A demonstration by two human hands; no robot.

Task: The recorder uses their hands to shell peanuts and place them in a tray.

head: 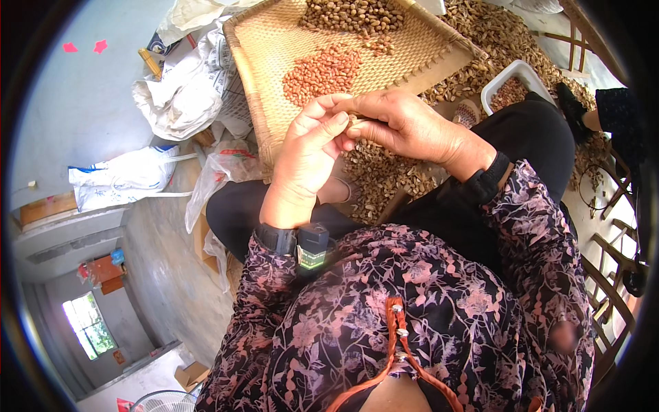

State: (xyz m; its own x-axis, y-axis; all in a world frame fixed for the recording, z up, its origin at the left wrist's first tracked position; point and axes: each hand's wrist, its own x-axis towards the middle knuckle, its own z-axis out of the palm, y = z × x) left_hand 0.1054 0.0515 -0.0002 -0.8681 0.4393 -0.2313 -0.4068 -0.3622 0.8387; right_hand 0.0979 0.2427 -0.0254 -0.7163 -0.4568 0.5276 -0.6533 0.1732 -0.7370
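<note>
My left hand [309, 144] and my right hand [412, 126] meet over the near edge of a woven bamboo tray [260, 56]. A small peanut pod [353, 119] is pinched between their thumbs and fingers, mostly hidden by them. Just beyond my fingers, a pile of reddish shelled peanut kernels [322, 74] lies on the weave. Farther back on the tray is a heap of brown unshelled peanuts [355, 14]. Below my hands, broken peanut shells [383, 177] cover the floor between my legs.
A larger shell heap [515, 41] spreads to the right, around a white plastic tub [515, 69] with kernels. Another person's black-shoed foot [572, 110] is beside it. White woven sacks [185, 92] and a clear plastic bag [219, 172] lie left. Wooden chair frames [610, 273] stand right.
</note>
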